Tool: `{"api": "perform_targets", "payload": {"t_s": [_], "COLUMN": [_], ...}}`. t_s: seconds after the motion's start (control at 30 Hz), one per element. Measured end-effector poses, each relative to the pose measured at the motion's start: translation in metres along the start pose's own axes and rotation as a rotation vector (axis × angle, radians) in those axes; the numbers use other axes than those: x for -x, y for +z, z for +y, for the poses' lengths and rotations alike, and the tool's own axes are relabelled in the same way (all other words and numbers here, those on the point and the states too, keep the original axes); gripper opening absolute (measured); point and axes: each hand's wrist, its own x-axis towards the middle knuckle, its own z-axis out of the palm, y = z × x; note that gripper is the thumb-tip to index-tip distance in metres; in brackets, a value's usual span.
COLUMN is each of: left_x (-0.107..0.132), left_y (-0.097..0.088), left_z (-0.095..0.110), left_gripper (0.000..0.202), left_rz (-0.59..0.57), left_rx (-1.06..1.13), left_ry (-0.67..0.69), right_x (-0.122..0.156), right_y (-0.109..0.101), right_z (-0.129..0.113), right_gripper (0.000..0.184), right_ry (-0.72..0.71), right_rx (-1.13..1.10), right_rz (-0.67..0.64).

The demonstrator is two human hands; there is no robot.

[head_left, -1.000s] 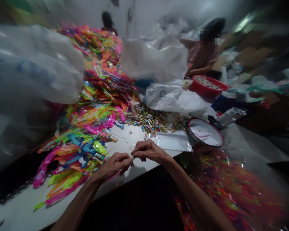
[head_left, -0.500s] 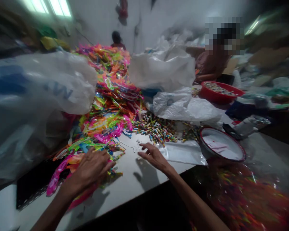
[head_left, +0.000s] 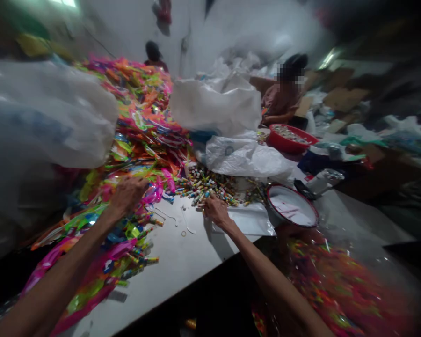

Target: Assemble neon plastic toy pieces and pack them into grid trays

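My left hand [head_left: 129, 193] is over the heap of bright, glossy plastic pieces [head_left: 145, 124], its fingers curled down; what they hold, if anything, is hidden. Below it, a row of plastic pieces with small printed tubes [head_left: 149, 260] at their ends lies along the table [head_left: 182, 267]. My right hand [head_left: 216, 210] is at the near edge of a pile of small printed tubes [head_left: 228, 185], with bent fingers closed on a tube. Between the hands lie thin white hooked strips [head_left: 187, 222] and a small ring [head_left: 183, 233].
A flat clear plastic bag [head_left: 247, 222] lies beside my right wrist. Right of it stand a white basin [head_left: 272, 210] with a red rim and a red bowl [head_left: 284, 142]. Big plastic sacks [head_left: 56, 121] flank the heap. A co-worker [head_left: 280, 100] sits beyond; another person's head shows behind the heap.
My left hand has lifted off the near row and moved up onto the heap. My right hand has gone forward to the tubes. The camera view has turned to the right.
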Motion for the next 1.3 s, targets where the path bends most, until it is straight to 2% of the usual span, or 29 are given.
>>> {"api": "perform_targets", "payload": {"t_s": [0.07,0.13,0.2,0.23,0.27,0.33,0.4,0.43,0.53,0.63,0.7,0.8,0.93,1.0,1.13,1.3], "left_x": [0.001,0.007,0.02,0.028,0.037,0.055,0.072,0.079,0.094,0.102,0.105,0.108,0.11,0.109,0.106,0.109], "left_y": [-0.018,-0.041,-0.064,-0.072,-0.077,-0.075,-0.059,-0.048,-0.015,0.002,0.004,0.003,-0.001,-0.006,-0.018,-0.025], "left_z": [0.013,0.032,0.056,0.068,0.079,0.099,0.115,0.122,0.137,0.145,0.145,0.139,0.133,0.133,0.136,0.137], "left_gripper": [0.026,0.026,0.024,0.023,0.023,0.025,0.029,0.031,0.034,0.036,0.036,0.035,0.031,0.027,0.021,0.018], "left_rz": [0.118,0.322,0.478,0.489,0.437,0.192,-0.092,-0.187,-0.321,-0.454,-0.488,-0.444,-0.451,-0.475,-0.504,-0.523], "left_rx": [0.08,0.233,0.417,0.509,0.625,0.956,1.303,1.438,1.694,1.818,1.813,1.722,1.635,1.617,1.59,1.572], "left_ry": [0.05,0.044,-0.059,-0.138,-0.208,-0.298,-0.363,-0.41,-0.596,-0.695,-0.686,-0.616,-0.544,-0.522,-0.445,-0.387], "right_x": [-0.003,-0.007,-0.01,-0.01,-0.01,-0.007,-0.002,0.001,0.006,0.004,0.003,0.01,0.039,0.053,0.069,0.071], "right_y": [0.003,0.002,-0.003,-0.006,-0.009,-0.012,-0.013,-0.012,-0.005,0.002,0.002,-0.004,-0.016,-0.02,-0.027,-0.032], "right_z": [-0.009,-0.014,-0.015,-0.013,-0.01,-0.005,-0.004,-0.006,-0.02,-0.037,-0.044,-0.044,-0.037,-0.035,-0.038,-0.045], "right_gripper": [0.02,0.021,0.02,0.02,0.019,0.02,0.021,0.022,0.021,0.019,0.02,0.018,0.027,0.029,0.025,0.025], "right_ry": [-0.034,-0.069,-0.105,-0.116,-0.118,-0.107,-0.09,-0.083,-0.068,-0.054,-0.037,-0.047,-0.106,-0.08,-0.059,-0.046], "right_rx": [-0.024,-0.058,-0.096,-0.11,-0.12,-0.127,-0.125,-0.122,-0.114,-0.126,-0.162,-0.341,-1.083,-1.326,-1.429,-1.493], "right_rz": [-0.01,-0.024,-0.047,-0.058,-0.067,-0.077,-0.073,-0.07,-0.072,-0.07,-0.048,-0.075,-0.385,-0.471,-0.512,-0.512]}}
